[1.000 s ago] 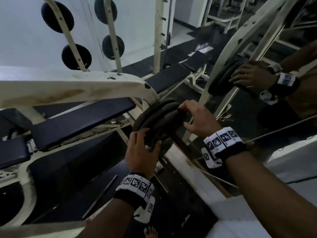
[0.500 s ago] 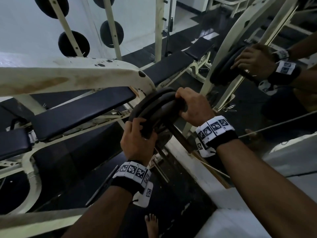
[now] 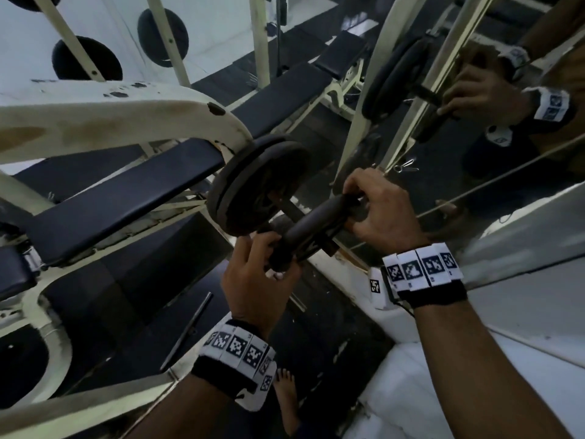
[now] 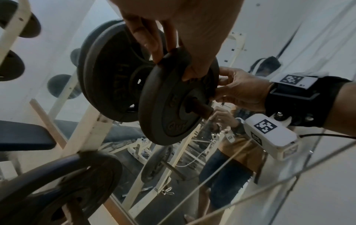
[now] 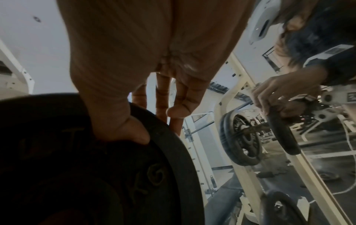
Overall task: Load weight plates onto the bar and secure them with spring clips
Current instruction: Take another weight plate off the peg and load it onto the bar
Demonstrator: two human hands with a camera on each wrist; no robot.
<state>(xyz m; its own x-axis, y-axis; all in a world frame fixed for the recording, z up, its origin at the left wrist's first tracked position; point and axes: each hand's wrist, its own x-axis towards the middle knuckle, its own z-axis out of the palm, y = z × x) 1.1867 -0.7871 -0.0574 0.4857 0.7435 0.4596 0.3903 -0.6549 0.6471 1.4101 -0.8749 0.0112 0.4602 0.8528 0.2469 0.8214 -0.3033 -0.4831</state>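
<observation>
Two large black plates [image 3: 253,185] sit on the bar against the cream frame arm. A smaller black plate [image 3: 310,229] stands apart from them near the bar's end. In the left wrist view the bar stub [image 4: 200,109] pokes through the small plate's [image 4: 177,103] hole. My left hand [image 3: 269,248] grips its lower rim, fingers curled over the edge [image 4: 169,57]. My right hand [image 3: 357,207] grips the opposite rim, thumb on the face [image 5: 134,130]. A metal spring clip [image 3: 406,167] lies at the foot of the mirror.
A wall mirror [image 3: 474,153] stands close on the right and reflects the hands and plates. A black padded bench [image 3: 126,198] and the cream frame arm [image 3: 110,125] fill the left. Another plate [image 4: 57,190] hangs lower down. A thin rod [image 3: 186,331] and my bare foot [image 3: 285,394] are on the floor.
The small plate was against the large plates; both hands have slid it outward along the bar toward its end, leaving a gap. Both hands kept their grip.
</observation>
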